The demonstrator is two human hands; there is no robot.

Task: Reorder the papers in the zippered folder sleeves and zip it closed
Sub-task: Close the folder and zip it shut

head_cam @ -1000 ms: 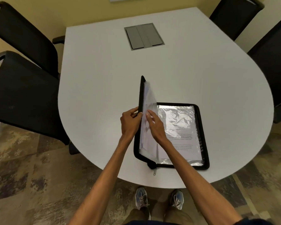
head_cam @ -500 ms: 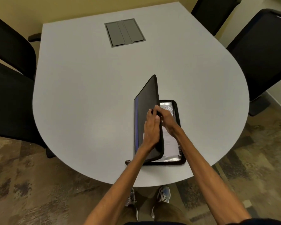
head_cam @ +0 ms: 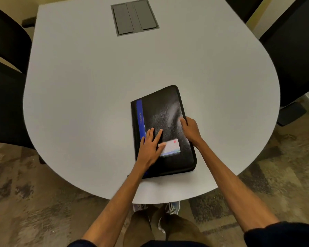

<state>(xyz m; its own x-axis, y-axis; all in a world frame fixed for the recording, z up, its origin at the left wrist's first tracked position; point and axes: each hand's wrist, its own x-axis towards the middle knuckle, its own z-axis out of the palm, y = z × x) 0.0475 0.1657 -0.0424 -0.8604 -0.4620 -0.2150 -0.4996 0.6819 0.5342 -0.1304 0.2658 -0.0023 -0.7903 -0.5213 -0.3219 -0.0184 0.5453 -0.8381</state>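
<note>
The black zippered folder (head_cam: 165,111) lies folded shut on the white table (head_cam: 100,86), near its front edge. A blue stripe (head_cam: 140,116) runs down the cover's left side, and a white label card (head_cam: 171,147) sits on the lower part of the cover. My left hand (head_cam: 150,147) lies flat on the cover with its fingers spread and straight, the thumb on the card. My right hand (head_cam: 190,130) holds the folder's right edge, fingers curled over it. The papers and sleeves are hidden inside. The zipper's state cannot be told.
A grey hatch panel (head_cam: 135,16) is set into the table's far middle. Black chairs stand at the left (head_cam: 5,72) and at the right (head_cam: 296,56). Patterned carpet and my shoes (head_cam: 171,206) show below the table's front edge.
The folder's cover has swung down from upright to flat, hiding the sleeves. My left hand went down with it and presses on top. My right hand came out to the right edge.
</note>
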